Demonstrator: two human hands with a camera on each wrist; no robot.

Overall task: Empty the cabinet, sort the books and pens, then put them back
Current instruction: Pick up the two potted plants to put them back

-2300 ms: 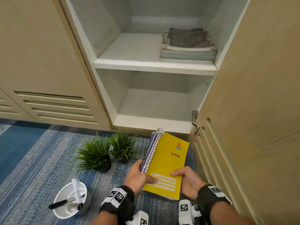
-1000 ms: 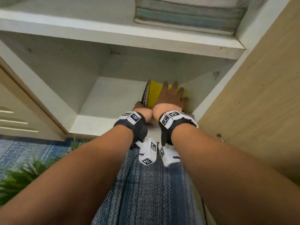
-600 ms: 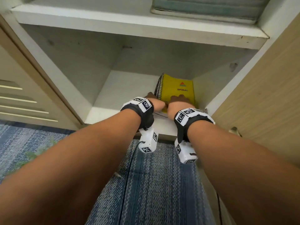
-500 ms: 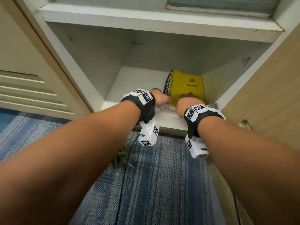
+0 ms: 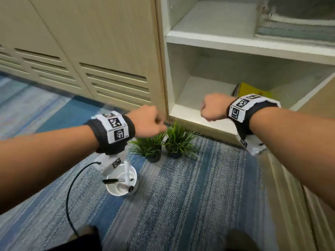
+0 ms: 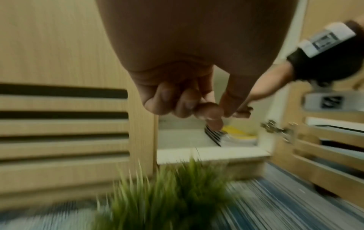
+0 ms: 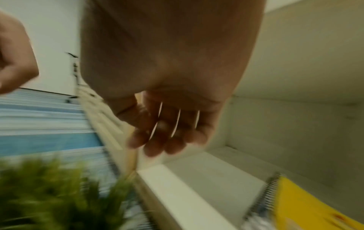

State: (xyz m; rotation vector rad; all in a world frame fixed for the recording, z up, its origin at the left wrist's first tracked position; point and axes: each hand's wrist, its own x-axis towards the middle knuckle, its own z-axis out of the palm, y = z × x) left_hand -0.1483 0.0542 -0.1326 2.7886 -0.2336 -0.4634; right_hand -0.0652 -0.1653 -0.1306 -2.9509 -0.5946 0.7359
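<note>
The yellow spiral notebook [image 5: 253,90] lies flat at the right end of the cabinet's lower shelf [image 5: 199,91]; it also shows in the wrist views [image 6: 238,132] [image 7: 307,205]. A stack of books [image 5: 297,24] lies on the upper shelf. My left hand [image 5: 154,122] [image 6: 197,109] hovers outside the cabinet, over the plants, fingers loosely curled and holding nothing. My right hand [image 5: 212,109] [image 7: 163,137] hangs in front of the lower shelf's edge, fingers loosely bent, also empty. A white cup [image 5: 116,192] on the rug holds a black pen [image 5: 116,180] and a white pen [image 5: 126,171].
Two small potted grass plants [image 5: 150,147] [image 5: 177,142] stand on the blue striped rug [image 5: 199,196] just before the cabinet. The open cabinet door [image 5: 319,105] is at the right. Closed slatted doors [image 5: 108,69] are at the left. A black cable [image 5: 68,196] loops from my left wrist.
Both hands let go of the yellow notebook, left it on the lower shelf and drew back out of the cabinet. My view has pulled back and turned left, showing the plants and pen cup.
</note>
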